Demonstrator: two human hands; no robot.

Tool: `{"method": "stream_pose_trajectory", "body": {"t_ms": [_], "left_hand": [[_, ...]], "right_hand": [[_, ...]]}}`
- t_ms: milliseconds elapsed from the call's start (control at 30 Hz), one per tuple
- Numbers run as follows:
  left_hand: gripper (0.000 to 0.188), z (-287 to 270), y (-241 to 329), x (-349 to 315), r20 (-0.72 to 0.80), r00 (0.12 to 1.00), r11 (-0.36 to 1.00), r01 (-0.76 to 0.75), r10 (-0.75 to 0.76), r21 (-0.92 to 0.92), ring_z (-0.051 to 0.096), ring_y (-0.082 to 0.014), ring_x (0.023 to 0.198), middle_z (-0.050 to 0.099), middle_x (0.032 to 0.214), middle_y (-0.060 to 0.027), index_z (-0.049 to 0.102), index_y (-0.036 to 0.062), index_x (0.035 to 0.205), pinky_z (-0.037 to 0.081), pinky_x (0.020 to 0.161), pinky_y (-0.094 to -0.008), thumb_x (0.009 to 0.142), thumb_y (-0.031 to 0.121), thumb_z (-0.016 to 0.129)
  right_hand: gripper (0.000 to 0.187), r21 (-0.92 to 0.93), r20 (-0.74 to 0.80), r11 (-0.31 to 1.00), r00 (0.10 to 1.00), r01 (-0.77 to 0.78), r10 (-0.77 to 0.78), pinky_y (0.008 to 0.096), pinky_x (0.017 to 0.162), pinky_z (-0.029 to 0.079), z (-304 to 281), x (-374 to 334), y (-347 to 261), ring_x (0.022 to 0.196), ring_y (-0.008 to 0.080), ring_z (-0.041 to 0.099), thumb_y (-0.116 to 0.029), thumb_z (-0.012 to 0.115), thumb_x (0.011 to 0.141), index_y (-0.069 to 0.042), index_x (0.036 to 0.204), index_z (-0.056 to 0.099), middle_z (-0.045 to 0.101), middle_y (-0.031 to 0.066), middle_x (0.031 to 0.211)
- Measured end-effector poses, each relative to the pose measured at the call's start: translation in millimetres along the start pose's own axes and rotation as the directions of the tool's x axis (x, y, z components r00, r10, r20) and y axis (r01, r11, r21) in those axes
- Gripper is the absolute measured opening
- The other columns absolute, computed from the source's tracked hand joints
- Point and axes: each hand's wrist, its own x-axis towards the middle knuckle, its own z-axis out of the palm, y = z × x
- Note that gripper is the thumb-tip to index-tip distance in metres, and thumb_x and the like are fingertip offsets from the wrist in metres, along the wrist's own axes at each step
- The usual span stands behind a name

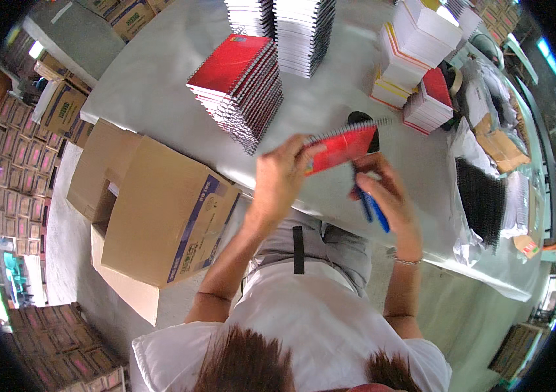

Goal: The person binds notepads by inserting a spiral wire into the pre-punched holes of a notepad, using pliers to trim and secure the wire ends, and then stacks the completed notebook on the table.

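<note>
Over the table in front of me, my left hand (279, 173) is closed on the near-left end of a red spiral notebook (342, 149). Its wire coil runs along the far edge. Just right of the notebook, my right hand (387, 188) is wrapped round blue-handled pliers (378, 215). The handles point down toward me, while the jaws are blurred and partly hidden near the notebook's right end. Behind the notebook shows a dark rounded object (361, 117) whose kind I cannot make out. Farther left stands a stack of red spiral notebooks (232, 65).
An open cardboard box (163, 206) stands left of my left arm. Taller stacks of white spiral-bound pages (301, 39) rise at the back. Unbound page blocks (415, 49) sit back right. Black wire coils (480, 202) lie at the table's right (415, 228).
</note>
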Motion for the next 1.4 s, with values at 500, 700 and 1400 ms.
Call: {"method": "stream_pose_trajectory", "body": {"t_ms": [500, 700, 1400], "left_hand": [[0.038, -116.5, -52.1, 131.4, -0.545, 0.830, 0.992, -0.081, 0.120, 0.095, 0.054, -0.0091, 0.071, 0.066, 0.080, -0.0046, 0.068, -0.0015, 0.104, 0.044, 0.065, -0.0251, 0.095, 0.035, 0.069], [0.045, -112.4, -82.4, 130.1, -0.499, 0.866, 0.999, 0.037, -0.029, 0.007, 0.051, -0.0167, 0.075, 0.062, 0.094, -0.0131, 0.069, -0.0030, 0.097, 0.047, 0.074, -0.0323, 0.091, 0.042, 0.070], [0.010, -76.7, -13.3, 57.6, -0.660, 0.625, 0.894, -0.411, 0.418, 0.177, 0.052, -0.0199, 0.102, 0.059, 0.099, -0.0044, 0.066, 0.0031, 0.099, 0.041, 0.091, -0.0364, 0.096, 0.013, 0.065]], "right_hand": [[0.032, -0.886, -0.246, 0.464, 0.862, -0.013, -0.444, 0.0429, 0.101, 0.042, -90.5, -0.6, -8.7, 0.118, 0.0346, 0.053, -0.023, 0.066, 0.094, -0.005, 0.120, 0.062, 0.062, 0.0171, 0.119], [0.038, -0.863, -0.244, 0.500, 0.802, 0.077, -0.545, 0.0425, 0.101, 0.042, -134.0, 30.5, -18.8, 0.120, 0.0296, 0.054, -0.032, 0.064, 0.096, -0.006, 0.124, 0.061, 0.062, 0.0150, 0.124], [0.041, -0.515, -0.660, 0.857, 0.651, -0.027, -0.376, 0.0368, 0.080, 0.051, -256.6, 139.8, -8.3, 0.084, 0.0266, 0.069, -0.034, 0.072, 0.087, 0.004, 0.102, 0.072, 0.074, 0.0194, 0.089]]}}
